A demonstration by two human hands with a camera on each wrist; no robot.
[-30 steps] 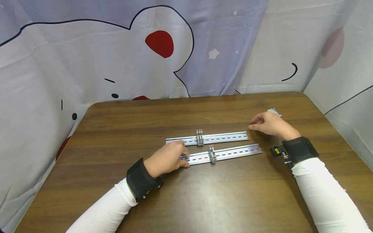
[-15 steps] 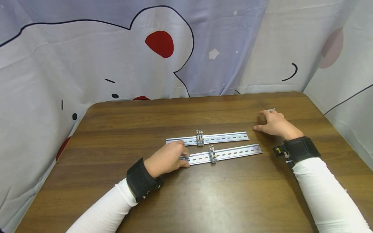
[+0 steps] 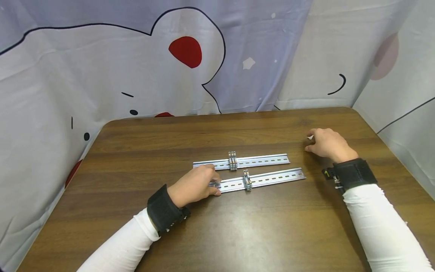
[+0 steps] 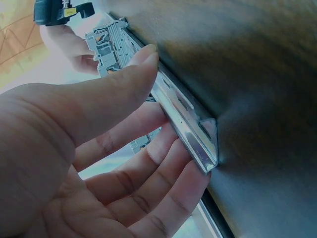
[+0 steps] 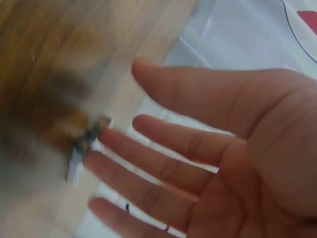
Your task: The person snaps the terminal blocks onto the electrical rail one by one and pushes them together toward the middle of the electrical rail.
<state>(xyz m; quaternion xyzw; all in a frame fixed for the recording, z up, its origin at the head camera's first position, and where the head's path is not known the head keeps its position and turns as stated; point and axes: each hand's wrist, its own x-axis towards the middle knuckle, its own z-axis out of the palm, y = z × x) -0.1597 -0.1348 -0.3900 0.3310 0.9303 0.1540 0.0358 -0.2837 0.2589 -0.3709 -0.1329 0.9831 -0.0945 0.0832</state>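
Note:
My left hand (image 3: 195,185) pinches the left end of the nearer DIN rail (image 3: 276,178) between thumb and fingers. In the left wrist view that slotted metal rail (image 4: 185,134) runs past the thumb, and a grey terminal block (image 4: 105,49) sits clipped on it. Terminal blocks (image 3: 247,180) stand near this rail's middle. Behind it lies a second DIN rail (image 3: 263,161), also carrying a few terminal blocks (image 3: 232,161). At the back right my right hand (image 3: 329,144) hovers with fingers apart, holding nothing. A blurred, pale small part (image 5: 81,148) lies beyond its fingertips, mostly hidden in the head view.
Both rails lie roughly parallel on the brown wooden table (image 3: 238,230). A patterned white and lilac curtain (image 3: 112,68) hangs behind the table's far edge and along its sides.
My right hand has moved right, away from the rails, spreading its fingers and then drawing them in partly over the small silvery part. The left hand stays on the nearer rail.

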